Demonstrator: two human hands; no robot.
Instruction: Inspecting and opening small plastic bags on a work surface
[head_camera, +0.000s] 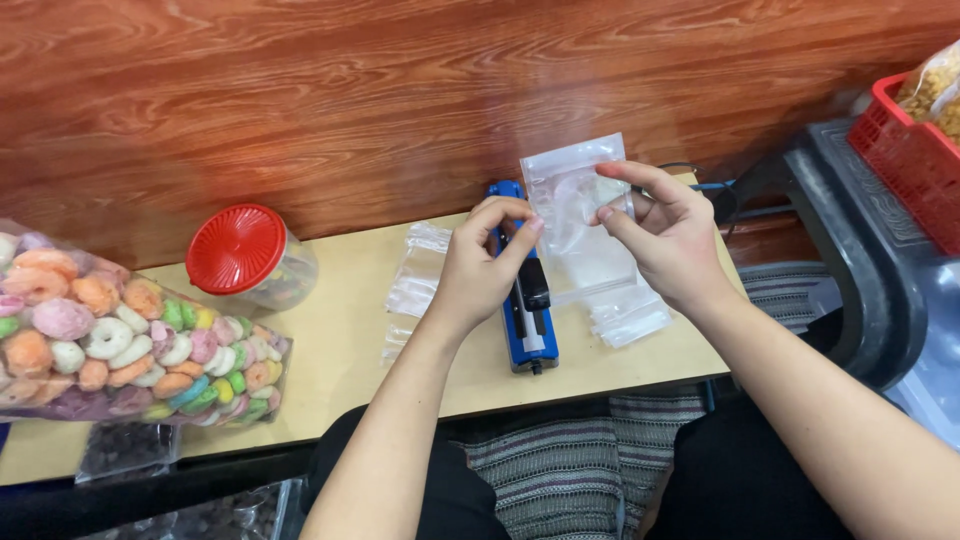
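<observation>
Small clear plastic zip pouch (580, 215), empty as far as can be seen, is held upright above the light wooden table (340, 340), just in front of the wood-grain wall panel. Right hand (665, 235) is pinched on the pouch's right edge near the top, thumb and forefinger closed on the film; left hand (490, 260) is pinched at the lower left edge, fingertips curled in. Step in hand, as judged: pouch mouth being worked apart; next move would call for both layers to be separated w/ a fingertip slid betw. them, film being thin and prone to cling. Blue bar-shaped heat sealer w/ black handle (527, 315) lies on table directly under the hands, partly hidden by left hand. Loose stacks of same clear pouches are laid at left (415, 275) and right (625, 315) of the sealer. Further left: clear jar w/ red ribbed lid (240, 252), and a large clear bag of multicoloured ring-shaped cereal (120, 345) overhanging table edge. Red plastic crate (905, 165) at far right, well apart. Nothing obstructs the pouch; sealer is close below.
</observation>
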